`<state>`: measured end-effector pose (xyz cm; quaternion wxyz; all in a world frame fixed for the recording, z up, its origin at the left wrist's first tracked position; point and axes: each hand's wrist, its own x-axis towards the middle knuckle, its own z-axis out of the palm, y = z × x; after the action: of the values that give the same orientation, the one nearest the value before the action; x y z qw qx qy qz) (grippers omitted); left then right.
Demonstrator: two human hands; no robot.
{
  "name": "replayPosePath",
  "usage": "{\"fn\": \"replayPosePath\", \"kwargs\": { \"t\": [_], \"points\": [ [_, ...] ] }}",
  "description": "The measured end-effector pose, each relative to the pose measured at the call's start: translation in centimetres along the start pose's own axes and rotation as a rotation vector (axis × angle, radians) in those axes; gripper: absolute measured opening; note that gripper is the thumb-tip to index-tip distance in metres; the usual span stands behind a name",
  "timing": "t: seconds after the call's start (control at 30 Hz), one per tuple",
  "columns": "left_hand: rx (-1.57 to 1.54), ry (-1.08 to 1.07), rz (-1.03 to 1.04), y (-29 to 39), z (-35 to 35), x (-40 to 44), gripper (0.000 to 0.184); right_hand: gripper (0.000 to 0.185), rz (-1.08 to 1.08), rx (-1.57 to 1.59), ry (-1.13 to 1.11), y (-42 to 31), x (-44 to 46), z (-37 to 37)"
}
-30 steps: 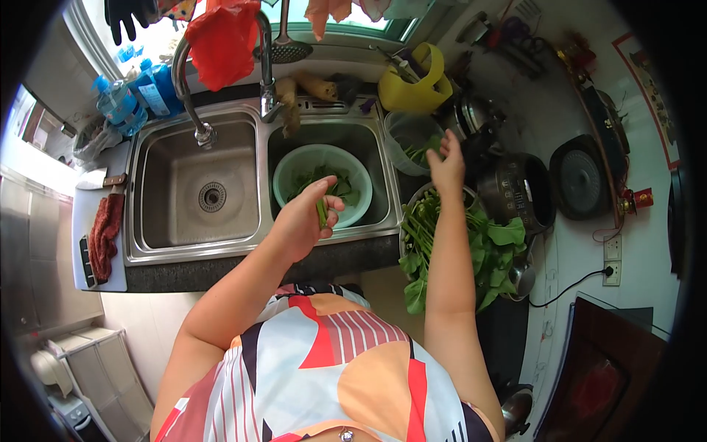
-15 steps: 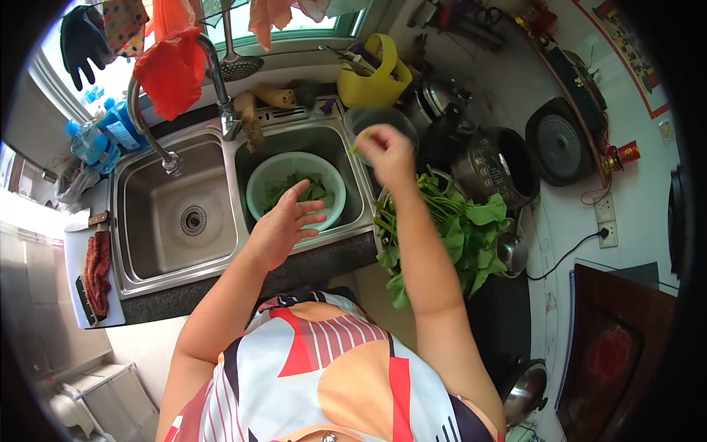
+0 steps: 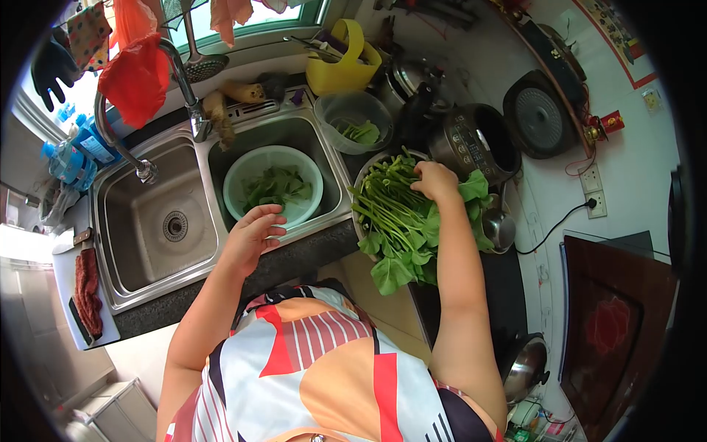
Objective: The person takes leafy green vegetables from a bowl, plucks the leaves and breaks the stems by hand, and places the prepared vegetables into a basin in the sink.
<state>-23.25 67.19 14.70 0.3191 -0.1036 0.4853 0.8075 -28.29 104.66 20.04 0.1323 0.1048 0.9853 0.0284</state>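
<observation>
Touched leafy greens (image 3: 390, 210) at the pale bowl's (image 3: 272, 152) three o'clock with the right hand (image 3: 436, 180), couldn't tell if gripping, held the left hand (image 3: 254, 234) open at seven, apparently selecting, needing a separating pinch.

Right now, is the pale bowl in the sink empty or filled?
Partly filled: green leaves lie in the pale bowl, leaving some of its inside bare.

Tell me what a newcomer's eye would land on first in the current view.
Probably the big heap of leafy green vegetables right of the stainless-steel double sink, with the person's right hand at its stems. The bright red plastic bag hanging by the curved chrome faucet, upper left, competes with it. Next comes the round pale-green plastic basin of leaves in the sink's right-hand bowl.
</observation>
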Motion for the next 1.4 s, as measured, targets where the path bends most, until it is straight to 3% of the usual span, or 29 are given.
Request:
{"fn": "replayPosePath", "kwargs": {
  "t": [0.23,0.33,0.47,0.67,0.77,0.97,1.03,1.13,1.23,1.4],
  "points": [
    [0.133,-0.069,0.043,0.2,1.1,0.7,0.028,0.022,-0.031,-0.118,0.220,1.8,-0.7,0.5],
    [0.174,-0.079,0.072,0.3,1.5,0.6,0.027,0.018,-0.122,-0.116,0.450,2.9,-1.3,0.7],
    [0.194,-0.109,0.075,0.2,2.1,0.7,0.026,0.014,-0.049,-0.208,0.115,2.7,-0.4,1.6],
    [0.309,-0.012,0.220,1.0,1.6,0.2,0.023,0.003,-0.172,-0.105,0.620,1.3,-4.3,-6.2],
    [0.302,-0.054,0.274,1.8,2.7,0.2,0.022,0.006,-0.173,-0.113,0.738,0.4,-4.9,-8.8],
    [0.294,-0.169,0.252,1.5,3.6,-0.1,0.023,0.008,-0.124,0.301,0.678,-1.1,-7.9,-11.6],
    [0.279,-0.179,0.215,1.3,3.8,0.2,0.024,0.008,-0.237,0.377,0.768,-2.9,-8.7,-11.7],
    [0.122,-0.205,0.296,2.5,6.3,0.0,0.032,0.007,-0.384,0.520,0.812,-8.1,-10.6,-10.9],
    [-0.234,-0.194,0.393,4.2,7.9,-0.2,0.042,0.011,-0.618,0.405,1.017,-12.7,-10.9,-7.7],
    [-0.586,-0.164,0.370,6.3,5.3,-1.2,0.034,0.019,-0.834,0.330,1.098,-18.1,-11.0,-2.4]
  ]
}}
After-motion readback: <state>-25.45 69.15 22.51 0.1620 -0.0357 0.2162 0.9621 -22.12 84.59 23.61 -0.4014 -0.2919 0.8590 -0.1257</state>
